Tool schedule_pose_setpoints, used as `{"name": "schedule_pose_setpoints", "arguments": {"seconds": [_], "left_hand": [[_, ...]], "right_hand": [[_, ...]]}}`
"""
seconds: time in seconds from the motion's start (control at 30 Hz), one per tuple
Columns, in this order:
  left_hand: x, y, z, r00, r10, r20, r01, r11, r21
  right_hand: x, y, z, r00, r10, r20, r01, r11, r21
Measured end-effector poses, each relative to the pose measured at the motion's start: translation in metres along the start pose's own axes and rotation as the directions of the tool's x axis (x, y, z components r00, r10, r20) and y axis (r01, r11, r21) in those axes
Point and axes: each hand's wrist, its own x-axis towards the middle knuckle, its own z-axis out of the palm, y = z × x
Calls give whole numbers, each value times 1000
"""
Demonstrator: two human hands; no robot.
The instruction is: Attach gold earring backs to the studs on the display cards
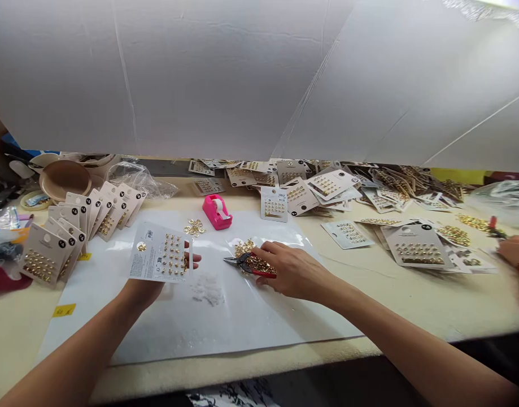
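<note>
My left hand (141, 291) holds up an earring card (155, 254), its back side toward me. Rows of small gold pieces stand out on its right half. Behind the card's right edge some fingertips show; the rest of that hand's grip is hidden. My right hand (284, 265) is closed around red-handled pliers (244, 262), their dark jaws pointing left. The pliers lie over a heap of tiny gold pieces (244, 247) on the white sheet, and my fingers reach down at the heap's right side.
A pink tape dispenser (217, 212) stands behind the white sheet (276, 328), beside loose gold rings (195, 228). Earring cards stand in rows at left (41, 254). More cards (415, 246) pile up behind and right. Another person's hand (515, 251) is at the far right.
</note>
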Motion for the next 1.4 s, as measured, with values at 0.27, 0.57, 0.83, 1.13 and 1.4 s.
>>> {"name": "schedule_pose_setpoints", "arguments": {"seconds": [0.27,0.57,0.83,1.13,1.4], "left_hand": [[1,-1,1,999,-28,-16,27,997,-67],[1,-3,5,995,-83,51,90,984,-156],[-1,-4,3,996,-37,76,46,992,-114],[1,-5,2,995,-18,100,32,991,-134],[3,-11,1,1000,-29,10,29,998,-62]], "right_hand": [[-7,-5,2,994,1,-113,13,992,127],[-3,-64,-13,899,-16,-438,173,931,322],[4,-70,-8,908,-15,-418,159,936,313],[4,-71,-6,909,-29,-415,169,938,304],[10,-72,-2,922,-70,-381,194,935,297]]}}
